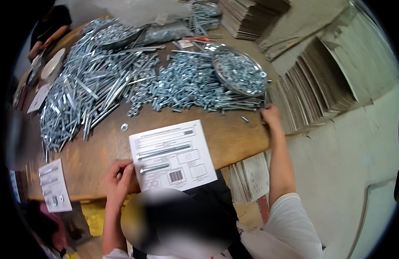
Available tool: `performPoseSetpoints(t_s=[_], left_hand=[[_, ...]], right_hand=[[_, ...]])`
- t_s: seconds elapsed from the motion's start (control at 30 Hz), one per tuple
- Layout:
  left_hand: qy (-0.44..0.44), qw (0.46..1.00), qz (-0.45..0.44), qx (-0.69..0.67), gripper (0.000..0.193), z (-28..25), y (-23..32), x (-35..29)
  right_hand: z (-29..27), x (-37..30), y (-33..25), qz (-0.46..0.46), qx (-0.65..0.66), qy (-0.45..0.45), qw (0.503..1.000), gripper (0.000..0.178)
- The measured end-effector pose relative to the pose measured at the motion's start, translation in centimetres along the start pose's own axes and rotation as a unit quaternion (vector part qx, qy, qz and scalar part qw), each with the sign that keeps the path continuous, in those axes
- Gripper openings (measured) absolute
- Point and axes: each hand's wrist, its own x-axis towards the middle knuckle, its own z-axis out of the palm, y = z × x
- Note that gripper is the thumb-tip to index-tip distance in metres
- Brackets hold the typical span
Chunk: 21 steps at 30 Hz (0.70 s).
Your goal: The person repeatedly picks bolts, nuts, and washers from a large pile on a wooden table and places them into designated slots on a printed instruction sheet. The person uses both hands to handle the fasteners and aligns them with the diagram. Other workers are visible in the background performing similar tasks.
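Observation:
A white printed card (pixel 169 177) lies at the table's front edge. On it rest a long bolt (pixel 165 151) and a shorter bolt (pixel 154 168). My left hand (pixel 118 178) grips the card's left edge, thumb and fingers closed there. Out at the table's right edge, my right hand (pixel 270 114) has its fingers closed beside the pile of long bolts (pixel 242 102); what they hold, if anything, is hidden. Just left of it lies a single small metal piece (pixel 245 119). Above that hand, a metal bowl (pixel 218 75) of small hardware sits on the pile.
Loose bolts and metal sleeves (pixel 91 82) cover the far left and middle. One nut (pixel 124 127) lies apart. A second card with hardware (pixel 55 185) overhangs the front left edge. Stacked cardboard sheets (pixel 314 82) stand at right. Another person's arm (pixel 57 34) shows far left.

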Motion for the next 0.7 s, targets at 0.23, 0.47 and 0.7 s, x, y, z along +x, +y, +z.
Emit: performPoseSetpoints(t_s=[0.23,0.47,0.7], left_hand=[[0.025,0.999,-0.041,0.025,0.019,-3.1,-0.9,1.5],[-0.034,0.997,-0.048,0.053,0.024,-1.9,-1.3,5.5],[-0.085,0.993,0.016,0.082,0.021,-0.1,-1.9,6.5]], right_hand=[[-4.2,-16.2,-13.9,-0.092,0.575,-0.205,0.787,0.015],[3.7,-25.2,-28.9,-0.197,0.541,-0.382,0.723,0.019],[6.7,-23.9,-28.9,-0.176,0.523,-0.434,0.713,0.022]])
